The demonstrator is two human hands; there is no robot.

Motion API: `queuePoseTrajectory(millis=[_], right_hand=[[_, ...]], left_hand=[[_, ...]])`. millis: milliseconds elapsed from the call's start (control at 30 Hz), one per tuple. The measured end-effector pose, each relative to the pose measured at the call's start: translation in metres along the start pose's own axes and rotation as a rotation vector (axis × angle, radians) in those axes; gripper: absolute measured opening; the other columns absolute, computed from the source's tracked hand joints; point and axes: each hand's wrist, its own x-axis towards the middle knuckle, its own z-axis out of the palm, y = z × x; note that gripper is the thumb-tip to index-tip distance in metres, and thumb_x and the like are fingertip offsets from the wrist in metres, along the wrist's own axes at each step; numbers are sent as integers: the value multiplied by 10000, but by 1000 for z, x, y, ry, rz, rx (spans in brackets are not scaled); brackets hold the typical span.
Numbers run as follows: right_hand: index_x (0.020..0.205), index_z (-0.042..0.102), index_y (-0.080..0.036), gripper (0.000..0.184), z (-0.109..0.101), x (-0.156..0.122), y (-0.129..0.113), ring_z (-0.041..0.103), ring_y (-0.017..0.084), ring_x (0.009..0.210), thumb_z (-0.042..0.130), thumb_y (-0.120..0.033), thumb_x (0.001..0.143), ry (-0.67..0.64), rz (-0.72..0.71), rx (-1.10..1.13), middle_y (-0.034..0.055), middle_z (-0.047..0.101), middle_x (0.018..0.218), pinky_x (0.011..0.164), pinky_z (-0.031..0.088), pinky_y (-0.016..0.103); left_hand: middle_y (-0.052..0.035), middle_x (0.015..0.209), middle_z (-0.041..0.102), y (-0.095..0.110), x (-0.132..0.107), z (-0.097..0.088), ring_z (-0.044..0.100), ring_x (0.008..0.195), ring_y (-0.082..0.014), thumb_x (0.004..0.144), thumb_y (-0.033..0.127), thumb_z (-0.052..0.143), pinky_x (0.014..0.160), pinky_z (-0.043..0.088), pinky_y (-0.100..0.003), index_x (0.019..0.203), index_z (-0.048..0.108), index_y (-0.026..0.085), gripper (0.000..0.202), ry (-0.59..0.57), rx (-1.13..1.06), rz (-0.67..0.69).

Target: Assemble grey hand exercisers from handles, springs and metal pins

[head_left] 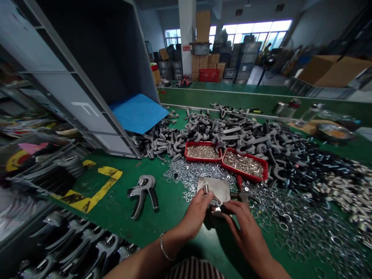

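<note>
My left hand [195, 217], a bangle on its wrist, is closed around a metal coil spring [206, 188] that pokes up beyond the thumb. My right hand [244, 221] has its fingers pinched on a small black part [223, 209] at the near end of the same piece. How the two parts join is hidden by the fingers. Just beyond the hands lies a flat metal plate [219, 185]. A hammer with a red handle [239, 182] rests to its right. An assembled grey and black hand grip exerciser [144, 192] lies on the green table to the left.
Red trays of small metal pins, a left tray [200, 160] and a right tray [244, 176], stand before piled grey handles [232, 130]. Loose nuts [186, 174] and rings [290, 224] spread around. A tilted grey crate [87, 104] stands left; finished exercisers [84, 244] fill a bin lower left.
</note>
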Motion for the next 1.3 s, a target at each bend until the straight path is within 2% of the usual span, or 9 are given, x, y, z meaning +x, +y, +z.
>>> queuePoseTrajectory(millis=[167,367,600,700,867,933,1100,1233,1300], right_hand=[[1193,610,-273,256,-8,3,-4,634,242,1061,573,-232,943,-23,11,142,88,654,1124,911,544,405],[804,577,-202,417,0,23,-30,502,127,503,489,-586,941,-277,748,1002,-12,548,649,465,480,258],[654,517,-213,625,10,11,-28,171,52,277,316,-745,915,-611,991,1253,-97,357,379,286,157,176],[685,588,-198,749,6,10,-19,343,91,291,160,-769,912,-683,869,984,-23,515,439,308,270,208],[1012,648,-209,440,-3,17,-17,627,281,883,646,-607,824,-228,272,81,115,682,963,744,491,388],[902,630,-207,377,1,17,-21,617,249,796,586,-581,877,-230,267,136,96,664,862,718,485,372],[850,595,-194,698,14,11,-26,361,109,318,122,-698,955,-726,763,936,-17,547,511,342,304,232],[892,625,-216,390,13,8,-23,569,151,588,655,-600,829,-357,599,731,45,662,797,477,397,231],[822,603,-211,391,12,8,-23,549,149,557,590,-598,877,-320,588,680,20,617,693,485,399,239]], left_hand=[[-8,865,580,13,-6,-9,558,826,-165,962,487,472,760,455,-272,949,541,192,303,-125,119,61],[-25,864,568,16,-3,-14,531,815,-185,990,385,439,781,416,-307,911,511,201,213,-46,559,338],[-63,960,621,18,-1,-29,561,896,-204,1005,361,398,842,434,-321,1012,565,203,230,-315,645,524],[-19,839,590,14,0,-35,520,765,-172,986,403,440,731,419,-280,901,565,203,250,-267,630,412],[-1,820,578,8,2,-37,509,762,-165,982,407,437,710,398,-266,879,555,194,264,-171,516,280],[-2,814,574,9,0,-38,509,761,-165,980,412,443,710,395,-267,873,555,192,269,-155,524,296],[-13,818,587,13,-5,-42,518,741,-167,981,416,456,703,392,-277,881,572,197,267,-250,623,350],[-9,816,570,12,-3,-40,520,757,-169,989,389,448,718,408,-279,878,549,194,246,-190,599,322],[-26,876,584,13,-2,-36,547,824,-177,1008,370,410,775,437,-288,941,546,191,235,-171,539,341]])
